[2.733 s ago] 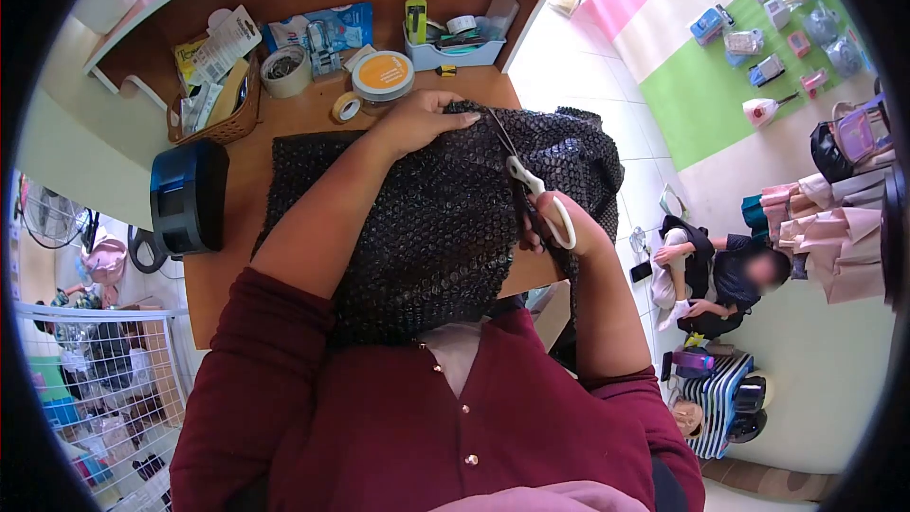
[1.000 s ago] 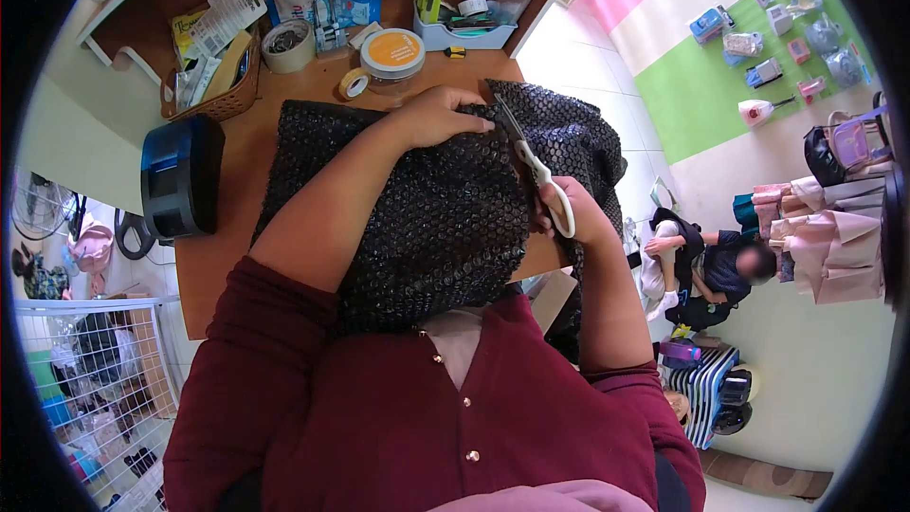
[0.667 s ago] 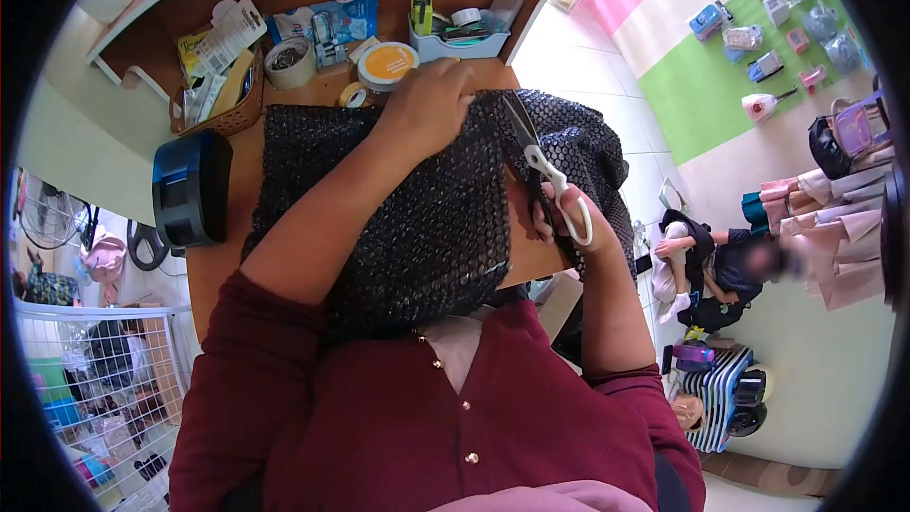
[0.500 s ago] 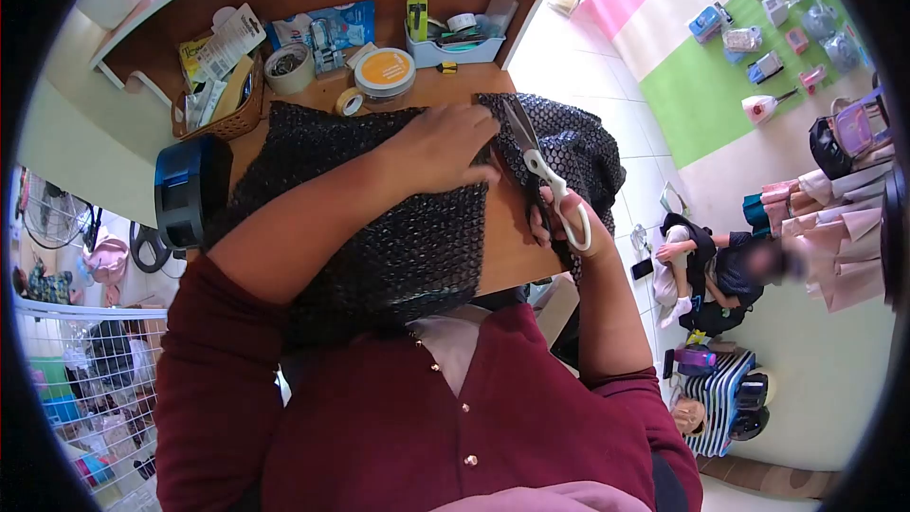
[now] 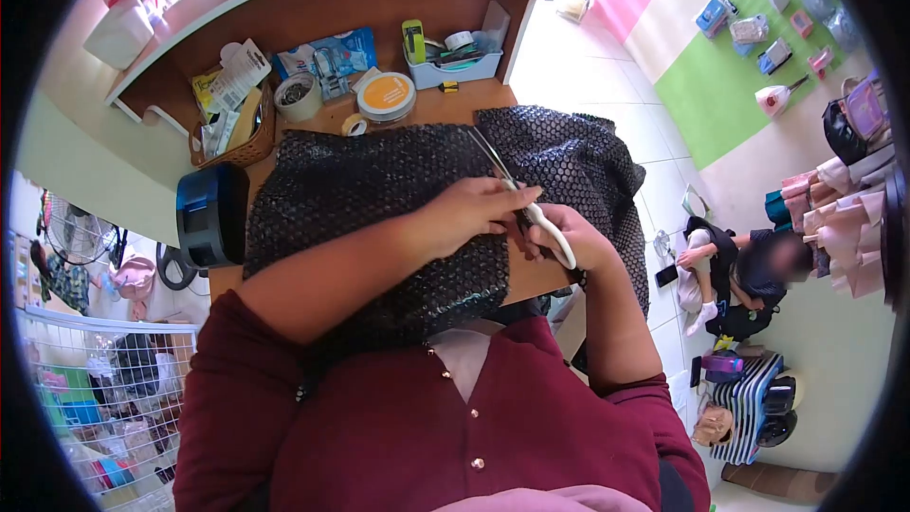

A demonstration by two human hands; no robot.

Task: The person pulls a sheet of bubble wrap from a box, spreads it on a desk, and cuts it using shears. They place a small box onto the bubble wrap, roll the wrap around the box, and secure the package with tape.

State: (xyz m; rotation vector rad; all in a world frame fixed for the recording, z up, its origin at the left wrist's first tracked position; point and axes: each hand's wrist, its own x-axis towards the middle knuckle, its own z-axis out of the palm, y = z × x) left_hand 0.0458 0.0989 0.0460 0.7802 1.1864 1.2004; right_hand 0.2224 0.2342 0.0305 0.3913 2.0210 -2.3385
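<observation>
A pair of scissors [image 5: 550, 226] with white and dark handles points up and left, its blades close together over the black bubble wrap. My right hand [image 5: 576, 237] is closed around the handles. Fingers of my left hand [image 5: 469, 213] are bent over the scissors near the pivot, with the thumb lower down. Under my left forearm lies a broad piece of black bubble wrap [image 5: 351, 175]. Another part of the bubble wrap [image 5: 578, 147] is bunched to the right and hangs past the desk's side. Bare wood of the desk [image 5: 533, 275] shows between the two parts.
Along the back stand a wicker basket [image 5: 254, 142], tape rolls [image 5: 354, 125], a round orange-lidded tub [image 5: 387, 95] and a pale blue bin [image 5: 464, 73]. A dark blue device [image 5: 210, 213] sits at the left edge. A person [image 5: 749, 270] sits at the right.
My left hand has moved down and right from the wrap's upper edge to the scissors. The blades have closed and the scissors have turned more to the left. The camera view has shifted slightly.
</observation>
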